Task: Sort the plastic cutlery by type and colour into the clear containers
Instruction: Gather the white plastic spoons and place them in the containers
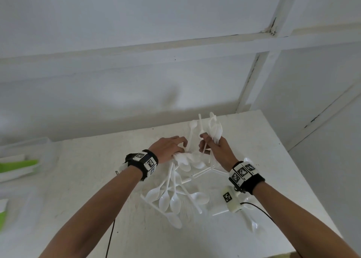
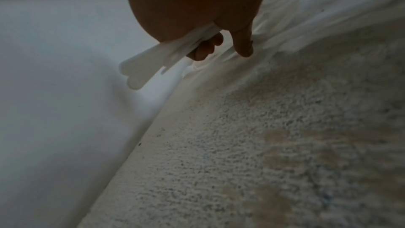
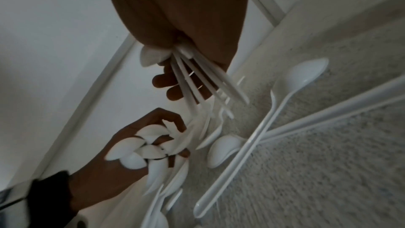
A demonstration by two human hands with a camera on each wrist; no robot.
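Both hands hover over the middle of the white table, each holding a bunch of white plastic spoons. My left hand grips its bunch with the bowls back by the wrist; the handles poke out past the fingers. My right hand grips another bunch, bowls fanned upward and handles hanging below the palm. The two hands almost touch. A loose pile of white spoons lies on the table under and before the hands.
Clear containers stand at the far left, with green cutlery in one of them. A flat clear plastic piece lies under my right wrist. The table's right edge is close, and a white wall rises just behind.
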